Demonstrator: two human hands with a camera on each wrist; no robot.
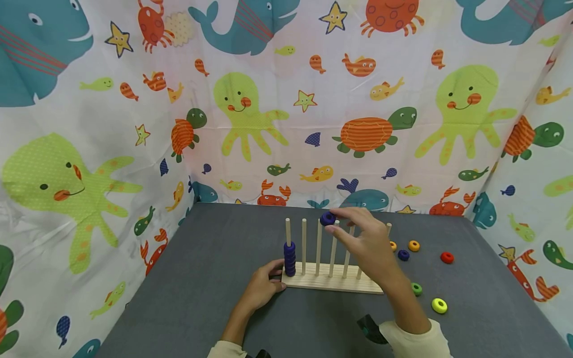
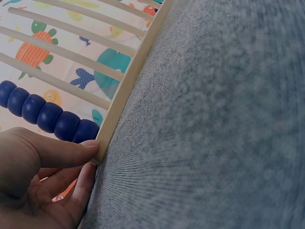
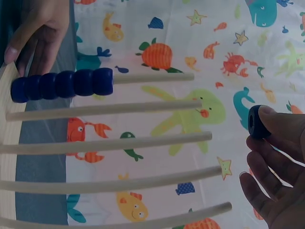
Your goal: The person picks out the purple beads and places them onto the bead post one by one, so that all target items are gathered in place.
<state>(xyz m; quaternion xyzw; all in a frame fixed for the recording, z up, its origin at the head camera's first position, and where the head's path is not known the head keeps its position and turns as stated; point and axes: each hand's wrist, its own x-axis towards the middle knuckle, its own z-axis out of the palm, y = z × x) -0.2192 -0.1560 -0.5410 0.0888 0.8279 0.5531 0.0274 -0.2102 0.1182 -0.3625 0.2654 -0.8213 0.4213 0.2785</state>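
Observation:
A wooden peg stand (image 1: 331, 284) with a row of upright pegs rests on the table. Several dark blue rings (image 1: 290, 258) are stacked on its leftmost peg; the other pegs seen in the right wrist view are bare. At the stand's left end, my left hand (image 1: 261, 286) grips the base between thumb and fingers, beside the lowest blue ring. My right hand (image 1: 369, 243) pinches one blue ring bead (image 3: 257, 122) by thumb and fingertips. It is held up near the peg tops, apart from the stack. My right forearm and hand hide part of the stand's right side.
Loose rings lie right of the stand: a blue one (image 1: 403, 255), a green one (image 1: 417, 289), a yellow one (image 1: 439, 305), a red one (image 1: 446, 257) and orange ones (image 1: 414, 245). A sea-animal curtain (image 1: 268, 174) encloses the grey table (image 1: 179, 308) at the back and sides.

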